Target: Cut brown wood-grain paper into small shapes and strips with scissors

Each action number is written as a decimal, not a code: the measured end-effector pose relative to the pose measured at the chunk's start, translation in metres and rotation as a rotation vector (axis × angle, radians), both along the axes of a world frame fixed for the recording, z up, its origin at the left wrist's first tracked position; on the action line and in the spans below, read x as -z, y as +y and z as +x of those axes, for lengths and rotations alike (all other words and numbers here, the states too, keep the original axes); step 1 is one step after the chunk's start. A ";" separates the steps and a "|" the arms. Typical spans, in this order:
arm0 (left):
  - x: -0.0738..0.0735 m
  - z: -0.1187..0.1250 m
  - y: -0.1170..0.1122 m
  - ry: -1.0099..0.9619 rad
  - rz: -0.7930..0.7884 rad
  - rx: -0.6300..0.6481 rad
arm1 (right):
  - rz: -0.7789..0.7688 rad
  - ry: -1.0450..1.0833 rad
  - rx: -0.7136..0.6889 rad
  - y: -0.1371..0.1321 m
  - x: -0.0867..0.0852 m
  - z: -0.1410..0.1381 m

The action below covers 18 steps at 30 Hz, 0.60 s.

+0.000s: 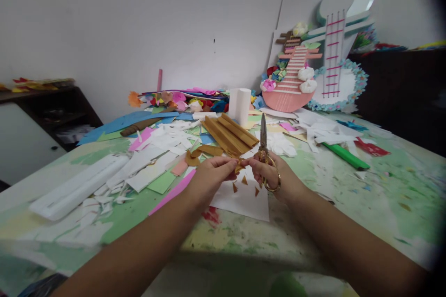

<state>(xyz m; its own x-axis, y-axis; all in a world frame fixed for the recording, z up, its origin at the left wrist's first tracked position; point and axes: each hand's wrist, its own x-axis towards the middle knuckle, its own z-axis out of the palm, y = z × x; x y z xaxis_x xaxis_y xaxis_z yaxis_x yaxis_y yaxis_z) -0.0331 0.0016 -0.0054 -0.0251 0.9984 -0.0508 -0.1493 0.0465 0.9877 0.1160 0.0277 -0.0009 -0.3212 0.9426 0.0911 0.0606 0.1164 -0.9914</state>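
Near the middle of the table, my left hand (216, 171) is closed, pinching a small piece of brown crepe paper (239, 165). My right hand (275, 174) is closed around gold-handled scissors (264, 141), whose blades point up and away from me. Its fingertips also meet the brown piece, which my fingers partly hide. Under both hands lies a white sheet of paper (251, 209), with several small brown triangular scraps (244, 180) on or above it. Just beyond, folded brown crepe paper (228, 134) rests beside a curled brown strip (192, 158).
White paper offcuts (170, 137) and a long white plastic case (80, 185) cover the left side. A white roll (239, 106) stands behind the brown paper. Guitar-shaped paper crafts (291, 79) lean at the back right. A green crepe roll (346, 155) lies to the right.
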 end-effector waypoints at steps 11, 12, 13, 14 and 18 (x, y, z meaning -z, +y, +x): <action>0.008 0.000 0.003 0.000 0.111 -0.004 | -0.033 -0.036 0.068 0.001 0.008 -0.005; 0.008 0.001 0.003 0.002 0.103 0.013 | -0.035 -0.023 0.064 0.001 0.008 -0.005; 0.007 0.001 0.003 0.006 0.096 0.024 | -0.035 -0.009 0.060 0.000 0.008 -0.005; 0.007 0.002 0.002 0.012 0.089 0.028 | -0.030 0.001 0.055 0.000 0.008 -0.005; 0.004 0.005 0.002 0.064 0.083 0.022 | 0.021 -0.016 0.015 -0.001 0.004 -0.003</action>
